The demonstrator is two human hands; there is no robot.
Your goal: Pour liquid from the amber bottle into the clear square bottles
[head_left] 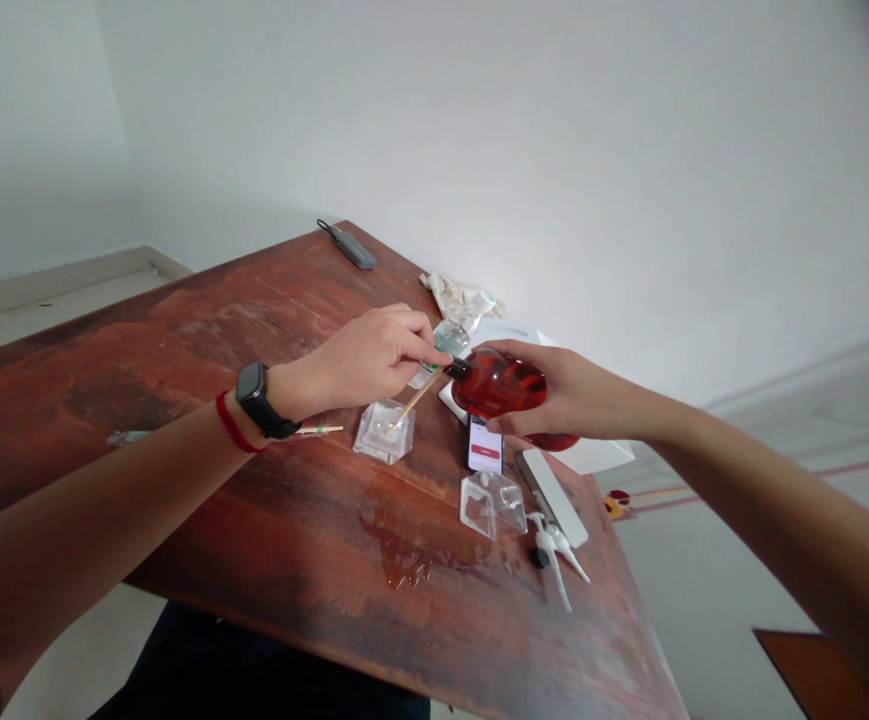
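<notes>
My right hand (554, 390) is wrapped round a red translucent bottle (498, 383), tipped on its side with its dark neck (458, 369) pointing left. At that neck, the fingertips of my left hand (400, 350) are closed in a pinch. A thin wooden stick (417, 400) slants down from these fingertips, its lower end over a small clear plastic tray (384, 432). How the fingers grip the stick's top is partly hidden. A wet puddle (408, 565) lies on the wooden table (291, 530) in front.
Right of the tray are a lit phone (485, 447), a clear plastic piece (490, 503), a white bar (554, 497) and a white pump head (552, 545). A crumpled cloth (449, 297) and clear bottle (453, 335) lie behind. A grey device (351, 247) rests near the wall.
</notes>
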